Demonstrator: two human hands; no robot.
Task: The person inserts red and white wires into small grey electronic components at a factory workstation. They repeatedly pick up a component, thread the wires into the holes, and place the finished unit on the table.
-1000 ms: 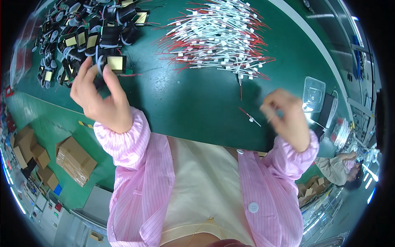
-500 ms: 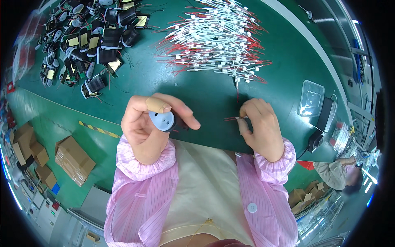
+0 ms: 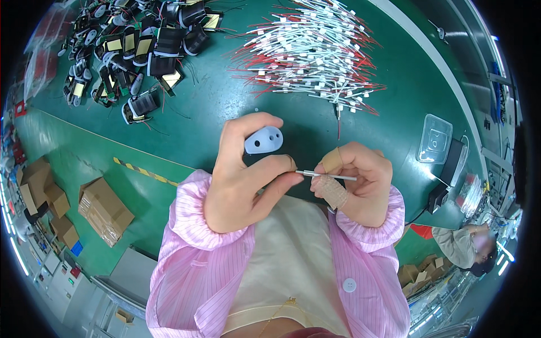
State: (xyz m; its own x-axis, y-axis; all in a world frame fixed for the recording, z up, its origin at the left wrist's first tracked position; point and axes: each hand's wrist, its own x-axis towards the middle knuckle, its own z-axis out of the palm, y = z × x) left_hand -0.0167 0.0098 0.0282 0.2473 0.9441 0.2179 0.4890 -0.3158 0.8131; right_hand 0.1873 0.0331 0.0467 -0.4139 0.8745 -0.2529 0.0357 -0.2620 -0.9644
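My left hand is closed, its curled index finger bent around a pale blue oval device casing with several round holes. The same hand's lower fingertips pinch one end of a thin white-sleeved wire. My right hand, with tan bandages on thumb and index finger, grips that wire between those two fingertips. The wire lies roughly level between both hands, above the table's near edge. Its left end is hidden at the left fingertips, so I cannot tell whether it touches the casing's leads.
A large heap of white and red wires lies at the far middle of the green table. Black devices with pale casings are piled far left. At right are a clear plastic box and a black device. Another person sits beyond.
My hands have come together. The left hand has moved right and turned, tilting the casing up and away. The right hand has turned palm up, showing the white wire pinched between thumb and index.
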